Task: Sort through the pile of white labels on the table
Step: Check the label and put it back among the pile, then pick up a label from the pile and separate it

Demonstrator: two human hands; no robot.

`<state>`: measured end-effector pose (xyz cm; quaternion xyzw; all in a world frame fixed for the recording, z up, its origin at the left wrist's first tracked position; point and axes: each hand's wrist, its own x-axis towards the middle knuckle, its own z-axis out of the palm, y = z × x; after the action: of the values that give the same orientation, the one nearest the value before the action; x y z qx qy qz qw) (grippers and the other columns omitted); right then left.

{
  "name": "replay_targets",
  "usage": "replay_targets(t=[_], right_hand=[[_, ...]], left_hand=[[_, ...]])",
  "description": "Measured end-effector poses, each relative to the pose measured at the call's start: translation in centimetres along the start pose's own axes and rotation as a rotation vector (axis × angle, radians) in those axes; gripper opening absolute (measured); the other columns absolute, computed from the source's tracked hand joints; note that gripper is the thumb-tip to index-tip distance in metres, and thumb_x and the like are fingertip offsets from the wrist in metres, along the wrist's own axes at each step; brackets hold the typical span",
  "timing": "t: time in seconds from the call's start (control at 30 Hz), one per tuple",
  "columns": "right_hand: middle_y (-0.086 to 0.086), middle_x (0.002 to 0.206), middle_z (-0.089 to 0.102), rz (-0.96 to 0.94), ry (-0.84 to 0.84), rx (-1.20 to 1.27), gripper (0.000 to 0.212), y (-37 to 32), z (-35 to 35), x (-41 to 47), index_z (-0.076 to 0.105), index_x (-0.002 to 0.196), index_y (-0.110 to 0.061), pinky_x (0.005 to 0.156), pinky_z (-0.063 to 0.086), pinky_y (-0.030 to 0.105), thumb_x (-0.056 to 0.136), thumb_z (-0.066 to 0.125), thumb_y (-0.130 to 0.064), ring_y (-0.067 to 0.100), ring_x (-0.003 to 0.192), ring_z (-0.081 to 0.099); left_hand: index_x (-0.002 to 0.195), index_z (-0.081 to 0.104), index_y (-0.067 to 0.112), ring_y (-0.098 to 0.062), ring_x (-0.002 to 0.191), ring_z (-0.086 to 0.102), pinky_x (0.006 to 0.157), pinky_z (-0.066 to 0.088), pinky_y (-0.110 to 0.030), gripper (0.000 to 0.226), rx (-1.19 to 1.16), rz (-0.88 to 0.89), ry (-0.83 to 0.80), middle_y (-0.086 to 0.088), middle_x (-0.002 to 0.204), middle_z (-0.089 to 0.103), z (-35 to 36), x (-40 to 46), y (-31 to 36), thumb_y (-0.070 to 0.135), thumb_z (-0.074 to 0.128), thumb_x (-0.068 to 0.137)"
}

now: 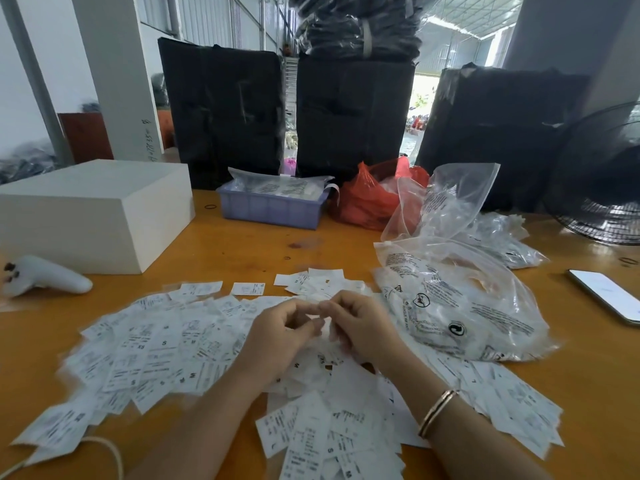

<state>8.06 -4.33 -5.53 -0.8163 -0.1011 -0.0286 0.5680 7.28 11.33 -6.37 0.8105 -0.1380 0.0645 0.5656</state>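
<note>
A wide pile of white labels (156, 348) with black print and size letters covers the orange table (242, 244) in front of me. My left hand (280, 334) and my right hand (360, 327) meet above the middle of the pile, fingers curled, fingertips together. Between the fingertips they pinch a small white label (320, 322), mostly hidden by the fingers. A bracelet sits on my right wrist. More labels (318, 438) lie between my forearms, and a few separate ones (311, 280) lie just beyond my hands.
Clear printed plastic bags (460, 306) lie to the right, with a phone (606, 294) further right. A white box (93, 213) and white controller (45, 277) sit left. A purple tray (270, 206), red bag (367, 202), black bundles and a fan (602, 178) stand behind.
</note>
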Motion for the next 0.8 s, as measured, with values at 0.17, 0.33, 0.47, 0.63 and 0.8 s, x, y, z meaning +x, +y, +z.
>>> replay_targets(t=[0.17, 0.33, 0.47, 0.63, 0.8], right_hand=[[-0.006, 0.084, 0.066, -0.038, 0.178, -0.161, 0.027, 0.8, 0.1, 0.4, 0.067, 0.091, -0.02, 0.065, 0.05, 0.031, 0.099, 0.044, -0.03, 0.014, 0.074, 0.059], [-0.008, 0.123, 0.053, -0.179, -0.067, -0.895, 0.044, 1.3, 0.8, 0.1, 0.057, 0.127, -0.028, 0.099, 0.028, 0.033, 0.092, 0.045, -0.052, 0.015, 0.115, 0.042], [-0.011, 0.121, 0.055, -0.24, 0.014, -0.932, 0.039, 1.3, 1.0, 0.0, 0.059, 0.124, -0.031, 0.094, 0.026, 0.031, 0.095, 0.04, -0.049, 0.013, 0.112, 0.046], [-0.012, 0.119, 0.048, -0.194, -0.021, -0.897, 0.056, 1.7, 1.4, 0.1, 0.051, 0.129, -0.032, 0.099, 0.023, 0.032, 0.084, 0.045, -0.065, 0.011, 0.114, 0.039], [-0.015, 0.114, 0.048, -0.204, 0.019, -0.791, 0.044, 1.9, 1.8, 0.3, 0.056, 0.12, -0.035, 0.094, 0.021, 0.028, 0.084, 0.053, -0.059, 0.008, 0.111, 0.038]], left_hand=[[0.084, 0.067, 0.026, -0.002, 0.075, 0.062, 0.063, 0.048, -0.011, 0.004, 0.022, -0.033, 0.21, 0.007, 0.078, 0.069, -0.1, 0.1, -0.2, 0.027, 0.065, 0.087], [0.085, 0.06, 0.029, 0.002, 0.081, 0.062, 0.064, 0.041, -0.013, 0.009, -0.055, -0.118, 0.374, 0.012, 0.084, 0.069, -0.6, 0.3, -0.1, 0.024, 0.067, 0.086], [0.088, 0.06, 0.034, -0.001, 0.081, 0.063, 0.062, 0.042, -0.014, 0.014, -0.111, -0.172, 0.336, 0.013, 0.087, 0.068, -0.7, 0.3, 0.0, 0.024, 0.069, 0.085], [0.086, 0.067, 0.035, -0.002, 0.068, 0.06, 0.054, 0.048, -0.01, 0.004, -0.123, -0.146, 0.312, 0.01, 0.073, 0.068, -0.5, 0.3, 0.0, 0.034, 0.069, 0.083], [0.083, 0.07, 0.041, -0.007, 0.066, 0.056, 0.06, 0.05, -0.02, 0.012, -0.177, -0.108, 0.29, 0.008, 0.079, 0.068, -0.4, 0.3, -0.2, 0.036, 0.061, 0.089]])
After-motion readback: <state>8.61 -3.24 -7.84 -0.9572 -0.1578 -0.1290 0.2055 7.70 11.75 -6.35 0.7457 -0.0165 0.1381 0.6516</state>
